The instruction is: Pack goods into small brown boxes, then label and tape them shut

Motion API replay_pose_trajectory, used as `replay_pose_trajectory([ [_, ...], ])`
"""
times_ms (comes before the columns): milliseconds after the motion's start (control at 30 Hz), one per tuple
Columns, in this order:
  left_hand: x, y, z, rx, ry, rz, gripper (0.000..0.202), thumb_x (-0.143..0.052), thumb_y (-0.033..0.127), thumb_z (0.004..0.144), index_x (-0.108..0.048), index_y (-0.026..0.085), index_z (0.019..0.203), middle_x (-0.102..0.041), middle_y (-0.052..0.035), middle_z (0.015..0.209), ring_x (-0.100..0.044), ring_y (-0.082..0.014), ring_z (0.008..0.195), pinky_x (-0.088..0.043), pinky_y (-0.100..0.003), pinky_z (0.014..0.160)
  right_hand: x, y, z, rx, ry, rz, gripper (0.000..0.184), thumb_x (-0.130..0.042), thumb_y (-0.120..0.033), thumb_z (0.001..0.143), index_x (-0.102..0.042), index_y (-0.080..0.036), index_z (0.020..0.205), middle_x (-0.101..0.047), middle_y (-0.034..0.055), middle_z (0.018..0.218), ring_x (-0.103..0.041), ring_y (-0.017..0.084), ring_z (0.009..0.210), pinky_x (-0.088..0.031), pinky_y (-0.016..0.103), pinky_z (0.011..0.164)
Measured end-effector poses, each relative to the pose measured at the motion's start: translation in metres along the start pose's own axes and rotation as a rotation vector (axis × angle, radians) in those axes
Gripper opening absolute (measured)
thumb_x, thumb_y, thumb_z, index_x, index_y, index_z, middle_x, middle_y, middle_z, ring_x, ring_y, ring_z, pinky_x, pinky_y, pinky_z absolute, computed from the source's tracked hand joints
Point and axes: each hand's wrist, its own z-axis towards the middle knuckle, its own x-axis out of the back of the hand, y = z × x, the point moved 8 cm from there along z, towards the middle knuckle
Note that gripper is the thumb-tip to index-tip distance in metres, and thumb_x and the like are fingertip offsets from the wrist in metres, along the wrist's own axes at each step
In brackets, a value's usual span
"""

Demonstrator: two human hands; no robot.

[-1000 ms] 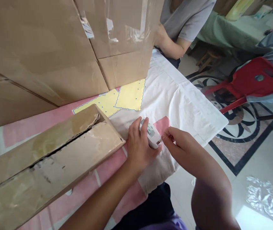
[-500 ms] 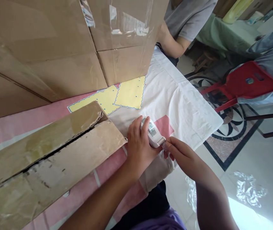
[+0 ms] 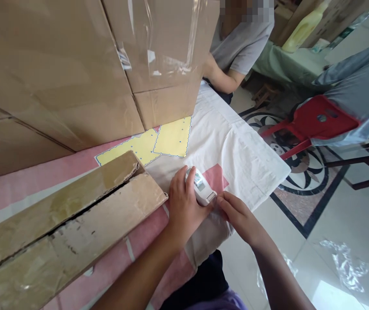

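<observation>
My left hand (image 3: 186,200) is wrapped round a rounded white case (image 3: 200,187) that looks like a tape measure, with a label on top and a slot-like mouth at its lower right end. Right at that mouth, my right hand (image 3: 234,213) is closed in a pinch; whatever lies between its fingertips is hidden. Both hands are low over the corner of the cloth-covered table (image 3: 242,146). Left of them lies a long flat cardboard box (image 3: 107,215) with a slit along its top. Two yellow sheets with wavy blue edges (image 3: 173,137) rest beyond it.
Large taped cardboard boxes (image 3: 74,73) stand at the back left. A person in a grey shirt (image 3: 249,47) is behind the table. To the right are a red chair (image 3: 326,116) with someone on it and crumpled clear plastic (image 3: 348,262) on the floor.
The view has shifted a little, so the boxes and table sit lower in the picture. Both hands stay together at the white case, nearly as before.
</observation>
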Motion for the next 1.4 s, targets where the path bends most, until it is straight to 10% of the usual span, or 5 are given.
replay_pose_trajectory([
  [867, -0.021, -0.016, -0.005, -0.091, 0.175, 0.064, 0.087, -0.063, 0.031, 0.074, -0.029, 0.015, 0.152, -0.045, -0.0211, 0.151, -0.047, -0.0389, 0.137, -0.044, -0.054, 0.108, -0.024, 0.03, 0.038, 0.158, -0.028, 0.243, 0.066, -0.056, -0.08, 0.078, -0.056, -0.018, 0.055, -0.041, -0.0057, 0.042, -0.031, 0.007, 0.039, -0.023, 0.025, 0.046],
  [1400, -0.034, -0.027, -0.003, -0.152, 0.258, 0.057, 0.093, -0.063, 0.03, 0.062, -0.035, 0.013, 0.149, -0.048, -0.0236, 0.147, -0.053, -0.041, 0.132, -0.047, -0.052, 0.104, -0.021, 0.028, 0.039, 0.147, 0.046, 0.241, 0.062, -0.059, -0.07, 0.08, -0.051, -0.02, 0.046, -0.036, -0.0045, 0.035, -0.029, 0.008, 0.038, -0.018, 0.026, 0.045],
])
